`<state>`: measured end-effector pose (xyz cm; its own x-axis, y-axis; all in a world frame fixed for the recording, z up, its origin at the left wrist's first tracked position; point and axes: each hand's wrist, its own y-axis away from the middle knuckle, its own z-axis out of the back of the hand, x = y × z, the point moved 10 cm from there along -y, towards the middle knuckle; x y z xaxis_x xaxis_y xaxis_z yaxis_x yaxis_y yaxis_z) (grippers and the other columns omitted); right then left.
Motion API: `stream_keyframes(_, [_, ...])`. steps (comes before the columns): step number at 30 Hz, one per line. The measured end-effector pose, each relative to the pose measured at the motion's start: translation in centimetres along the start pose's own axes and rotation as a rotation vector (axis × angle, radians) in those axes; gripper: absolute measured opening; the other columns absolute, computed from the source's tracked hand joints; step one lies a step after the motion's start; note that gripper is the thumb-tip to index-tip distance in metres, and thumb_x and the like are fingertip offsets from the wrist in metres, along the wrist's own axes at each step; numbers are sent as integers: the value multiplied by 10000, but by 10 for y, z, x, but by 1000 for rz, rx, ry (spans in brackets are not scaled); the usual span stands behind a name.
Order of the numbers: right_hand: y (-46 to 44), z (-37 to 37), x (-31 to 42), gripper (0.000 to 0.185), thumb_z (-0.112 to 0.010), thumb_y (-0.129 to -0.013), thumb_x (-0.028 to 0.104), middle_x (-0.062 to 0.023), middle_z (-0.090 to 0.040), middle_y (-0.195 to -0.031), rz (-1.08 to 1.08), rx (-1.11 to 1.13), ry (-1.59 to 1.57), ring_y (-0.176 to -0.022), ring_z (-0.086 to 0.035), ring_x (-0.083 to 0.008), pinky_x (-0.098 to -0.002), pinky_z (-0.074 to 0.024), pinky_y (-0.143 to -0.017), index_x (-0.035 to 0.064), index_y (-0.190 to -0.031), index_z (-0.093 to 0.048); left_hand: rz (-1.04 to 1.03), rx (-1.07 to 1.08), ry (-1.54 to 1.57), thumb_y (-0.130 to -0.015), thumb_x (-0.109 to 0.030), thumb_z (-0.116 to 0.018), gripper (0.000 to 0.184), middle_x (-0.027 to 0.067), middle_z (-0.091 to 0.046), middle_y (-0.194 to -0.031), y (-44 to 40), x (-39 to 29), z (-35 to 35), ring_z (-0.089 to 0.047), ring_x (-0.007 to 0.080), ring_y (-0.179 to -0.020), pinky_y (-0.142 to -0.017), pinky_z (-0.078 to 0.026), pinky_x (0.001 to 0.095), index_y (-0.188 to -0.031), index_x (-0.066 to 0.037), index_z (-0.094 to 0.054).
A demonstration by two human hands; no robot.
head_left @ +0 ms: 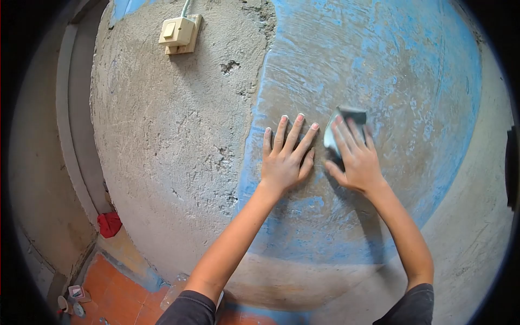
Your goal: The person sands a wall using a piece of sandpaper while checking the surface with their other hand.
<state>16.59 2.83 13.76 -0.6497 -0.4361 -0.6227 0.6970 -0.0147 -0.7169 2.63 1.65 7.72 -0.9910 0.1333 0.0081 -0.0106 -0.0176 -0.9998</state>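
My left hand [284, 160] lies flat against the wall with its fingers spread, holding nothing. It rests on the worn blue paint [319, 70], close to the border with the rough grey plaster [168, 141]. To its right, my right hand [355, 157] presses a sheet of sandpaper [356, 116] against the painted wall. The sheet is dark on one part and pale on another, and its edges stick out past the fingers. Motion blurs the right fingertips and the sheet. Grey-brown patches show through the blue around both hands.
A cream light switch [176, 32] with a cable sits high on the plaster. A red cloth [109, 224] is at the lower left, near a doorway frame [67, 108]. Small containers [77, 292] stand on the orange tiled floor [116, 290].
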Motion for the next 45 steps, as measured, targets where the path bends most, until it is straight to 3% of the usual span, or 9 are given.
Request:
stream_keyframes(5, [-5, 13, -25, 788, -569, -912, 532, -122, -406, -1583, -130, -75, 84, -1461, -375, -295, -522, -199, -1213, 98, -1545, -390, 5, 10, 10, -936, -396, -547, 565, 76, -401, -1596, 2, -1, -1, -294, 330, -1494, -1208, -115, 546, -1493, -315, -506])
stream_keyframes(9, [2, -5, -12, 789, -556, -925, 509, -124, -366, -1606, 78, 100, 51, -1470, -353, -323, -547, -183, -1213, 78, -1556, -359, 2, 3, 10, -931, -396, -550, 570, 75, -405, -1594, 1, -1, -1, -295, 329, -1494, -1210, -105, 543, -1493, -316, -505])
stream_keyframes(18, [-5, 15, -23, 821, -586, -897, 561, -110, -396, -1591, -70, -45, 99, -1461, -374, -296, -530, -248, -1189, 76, -1534, -402, 5, -1, 21, -930, -390, -555, 572, 69, -397, -1600, 2, -2, 1, -293, 323, -1496, -1214, -92, 530, -1495, -312, -504])
stream_keyframes(22, [1, 1, 3, 819, -570, -907, 552, -112, -392, -1594, 104, 140, 13, -1471, -357, -294, -529, -233, -1193, 72, -1543, -382, -6, -14, 4, -933, -392, -556, 571, 74, -398, -1599, 3, -1, -1, -294, 328, -1495, -1213, -90, 540, -1496, -312, -502])
stream_keyframes(25, [-8, 17, -27, 833, -578, -892, 562, -112, -390, -1595, -69, 10, 113, -1469, -362, -282, -516, -207, -1207, 83, -1545, -381, 4, -21, -1, -936, -394, -553, 568, 75, -401, -1596, 2, -2, 0, -296, 329, -1494, -1213, -86, 542, -1497, -314, -501])
stream_keyframes(30, [-4, 2, -9, 892, -594, -865, 579, -130, -357, -1610, 116, 200, 51, -1465, -353, -334, -556, -227, -1192, 62, -1552, -357, -1, -24, -9, -941, -403, -543, 565, 76, -401, -1595, 2, -1, -1, -288, 331, -1497, -1213, -90, 544, -1497, -317, -498])
stream_keyframes(33, [-10, 23, -9, 860, -608, -860, 560, -127, -400, -1586, 23, 28, 134, -1455, -377, -308, -530, -268, -1170, 74, -1537, -393, 7, -21, -8, -941, -404, -540, 567, 74, -396, -1599, 4, -3, -1, -283, 334, -1498, -1210, -100, 549, -1499, -317, -495])
stream_keyframes(37, [-6, 4, -11, 853, -600, -874, 557, -141, -385, -1592, 85, 166, 15, -1459, -363, -333, -553, -246, -1179, 64, -1536, -388, 9, 7, 2, -940, -405, -538, 572, 74, -386, -1605, 2, -2, -1, -281, 339, -1499, -1203, -112, 562, -1503, -317, -490])
stream_keyframes(45, [-7, 14, -18, 924, -598, -847, 634, -136, -395, -1586, -9, -1, 62, -1458, -371, -311, -556, -249, -1184, 65, -1542, -378, -2, 1, 3, -939, -400, -539, 571, 75, -385, -1606, 3, -2, -1, -279, 343, -1500, -1198, -119, 571, -1502, -308, -495])
